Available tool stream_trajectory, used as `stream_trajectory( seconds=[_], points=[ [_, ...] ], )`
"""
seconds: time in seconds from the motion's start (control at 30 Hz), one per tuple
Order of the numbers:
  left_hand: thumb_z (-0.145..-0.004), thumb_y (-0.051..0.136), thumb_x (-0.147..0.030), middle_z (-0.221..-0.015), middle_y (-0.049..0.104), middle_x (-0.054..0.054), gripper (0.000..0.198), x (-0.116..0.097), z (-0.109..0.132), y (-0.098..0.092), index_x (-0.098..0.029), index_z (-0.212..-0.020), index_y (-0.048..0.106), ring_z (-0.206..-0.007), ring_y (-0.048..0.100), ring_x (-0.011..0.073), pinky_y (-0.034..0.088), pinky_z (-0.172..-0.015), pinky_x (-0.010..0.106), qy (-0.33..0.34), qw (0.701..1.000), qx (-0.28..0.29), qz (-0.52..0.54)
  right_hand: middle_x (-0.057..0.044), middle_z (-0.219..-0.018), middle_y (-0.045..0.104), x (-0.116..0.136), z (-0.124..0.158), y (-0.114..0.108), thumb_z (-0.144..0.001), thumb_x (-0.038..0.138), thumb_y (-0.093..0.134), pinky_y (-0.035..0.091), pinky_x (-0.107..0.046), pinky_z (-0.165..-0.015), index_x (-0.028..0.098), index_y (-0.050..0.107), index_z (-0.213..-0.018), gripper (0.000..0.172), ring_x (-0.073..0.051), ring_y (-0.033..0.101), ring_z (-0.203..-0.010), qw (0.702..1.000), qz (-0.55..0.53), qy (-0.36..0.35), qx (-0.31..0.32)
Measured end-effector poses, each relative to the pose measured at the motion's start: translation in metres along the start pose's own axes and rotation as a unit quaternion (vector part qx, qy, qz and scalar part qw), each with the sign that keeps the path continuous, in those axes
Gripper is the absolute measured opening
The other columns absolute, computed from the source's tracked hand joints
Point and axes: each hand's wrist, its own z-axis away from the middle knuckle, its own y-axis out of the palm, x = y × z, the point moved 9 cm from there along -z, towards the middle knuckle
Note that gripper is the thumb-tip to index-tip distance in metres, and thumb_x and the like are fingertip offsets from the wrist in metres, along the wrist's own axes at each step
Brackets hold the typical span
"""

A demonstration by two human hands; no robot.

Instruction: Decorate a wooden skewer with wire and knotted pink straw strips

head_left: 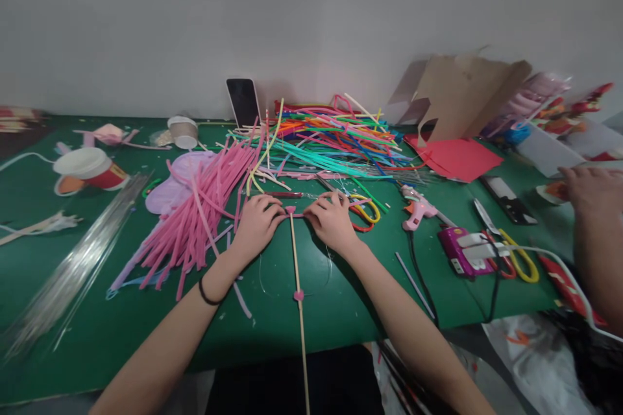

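My left hand and my right hand are closed, with fingertips pinching the two sides of a pink pipe cleaner. Between them, its middle lies at the top end of a thin wooden stick. The stick runs down over the table's edge toward my lap. A small pink piece sits partway along it. Thin clear strands curve beside both hands. To the left lies a large bundle of pink pipe cleaners, and scissors with yellow and red handles lie just right of my right hand.
Multicoloured pipe cleaners are heaped at the back near a phone. A pink glue gun, a purple power strip and more scissors lie right. Another person's hand is at far right. Left are a paper cup and clear strips.
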Motion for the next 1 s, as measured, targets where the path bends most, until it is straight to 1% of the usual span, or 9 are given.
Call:
stream_trajectory(
  seconds=[0.1,0.27,0.4,0.53,0.67,0.77,0.87,0.93,1.0],
  points=[
    [-0.098,0.046,-0.024,-0.101,0.065,0.011,0.021,-0.006,0.0,0.003,-0.018,-0.089,0.063,-0.101,0.056,0.0265,0.046,-0.091,0.045,0.019,0.999,0.015,-0.023,-0.004,-0.097,0.073,0.003,0.0,0.002,-0.099,0.029,0.049,0.018,-0.048,-0.105,0.024,0.07,-0.094,0.022,-0.025,0.048,-0.111,1.0,0.008,-0.003,-0.001],
    [-0.099,0.037,-0.019,-0.107,0.058,0.015,0.022,-0.016,0.0,-0.001,-0.015,-0.1,0.058,-0.1,0.055,0.0262,0.048,-0.087,0.04,0.032,0.996,-0.01,-0.083,-0.005,-0.096,0.072,0.006,0.0,0.004,-0.1,0.025,0.046,0.017,-0.049,-0.106,0.025,0.07,-0.099,0.024,-0.025,0.047,-0.108,0.999,0.043,-0.012,0.003],
    [-0.097,0.035,-0.013,-0.092,0.059,0.014,0.023,-0.021,-0.001,0.005,-0.013,-0.096,0.058,-0.086,0.056,0.0257,0.048,-0.077,0.038,0.049,0.993,0.015,-0.103,-0.005,-0.094,0.07,0.008,0.0,0.006,-0.097,0.019,0.048,0.015,-0.052,-0.108,0.025,0.07,-0.098,0.023,-0.025,0.045,-0.109,0.998,0.062,-0.023,0.005],
    [-0.096,0.037,-0.01,-0.085,0.06,0.012,0.022,-0.026,-0.001,0.006,-0.014,-0.093,0.058,-0.082,0.056,0.0258,0.047,-0.076,0.038,0.062,0.993,0.023,-0.099,-0.006,-0.093,0.069,0.012,0.001,0.007,-0.095,0.017,0.05,0.014,-0.053,-0.108,0.023,0.07,-0.096,0.022,-0.026,0.045,-0.109,0.997,0.074,-0.031,0.013],
    [-0.097,0.036,-0.012,-0.086,0.062,0.013,0.022,-0.032,-0.002,0.008,-0.014,-0.092,0.057,-0.086,0.057,0.0272,0.048,-0.081,0.041,0.071,0.993,0.028,-0.094,-0.008,-0.092,0.068,0.016,0.002,0.008,-0.094,0.015,0.049,0.015,-0.056,-0.107,0.02,0.071,-0.094,0.022,-0.029,0.043,-0.109,0.995,0.09,-0.037,0.026],
    [-0.098,0.036,-0.015,-0.088,0.062,0.012,0.021,-0.031,-0.002,0.009,-0.016,-0.092,0.056,-0.088,0.058,0.0262,0.048,-0.082,0.04,0.067,0.994,0.026,-0.088,-0.008,-0.095,0.068,0.019,0.002,0.007,-0.093,0.014,0.049,0.014,-0.057,-0.107,0.021,0.071,-0.095,0.023,-0.029,0.042,-0.109,0.994,0.095,-0.043,0.028],
    [-0.099,0.038,-0.02,-0.097,0.063,0.013,0.019,-0.027,-0.003,0.006,-0.017,-0.093,0.056,-0.094,0.058,0.0259,0.048,-0.084,0.04,0.054,0.996,0.007,-0.07,-0.008,-0.097,0.068,0.019,0.002,0.005,-0.094,0.015,0.049,0.013,-0.056,-0.107,0.022,0.072,-0.096,0.024,-0.028,0.041,-0.108,0.994,0.101,-0.043,0.019],
    [-0.099,0.04,-0.023,-0.102,0.063,0.014,0.019,-0.023,-0.003,0.003,-0.016,-0.094,0.057,-0.099,0.058,0.0267,0.048,-0.086,0.041,0.039,0.998,-0.004,-0.046,-0.007,-0.098,0.068,0.019,0.002,0.003,-0.096,0.016,0.047,0.013,-0.055,-0.107,0.024,0.071,-0.103,0.026,-0.028,0.041,-0.108,0.994,0.099,-0.044,0.012],
    [-0.1,0.039,-0.024,-0.1,0.064,0.014,0.021,-0.02,-0.004,0.003,-0.016,-0.094,0.057,-0.097,0.058,0.0269,0.048,-0.085,0.041,0.026,0.999,-0.001,-0.024,-0.007,-0.099,0.068,0.019,0.002,0.002,-0.097,0.017,0.046,0.013,-0.055,-0.107,0.028,0.069,-0.111,0.029,-0.028,0.041,-0.109,0.995,0.091,-0.047,0.009]
  ],
)
